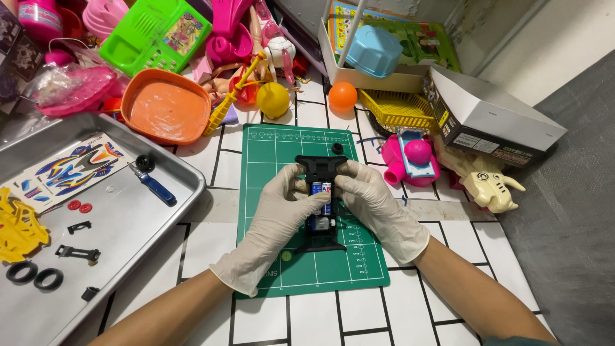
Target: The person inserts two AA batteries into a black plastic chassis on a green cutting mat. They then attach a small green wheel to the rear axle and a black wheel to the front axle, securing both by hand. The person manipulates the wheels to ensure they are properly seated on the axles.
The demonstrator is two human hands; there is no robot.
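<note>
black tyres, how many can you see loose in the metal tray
2, lying side by side at the tray's near left corner: one tyre and the other tyre just right of it. More may lie beyond the picture's left edge.

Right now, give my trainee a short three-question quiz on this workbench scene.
1. True or false: both gloved hands, left hand and right hand, hold the black plastic toy car chassis over the green cutting mat.
2. What lies inside the grey metal tray nearest the mat?
A. blue-handled screwdriver
B. orange ball
C. yellow basket
3. Fill in: the two loose black rubber tyres lie in the tray's ______ part, near the left edge of the picture.

Key: 1 true; 2 A, the blue-handled screwdriver; 3 lower.
</note>
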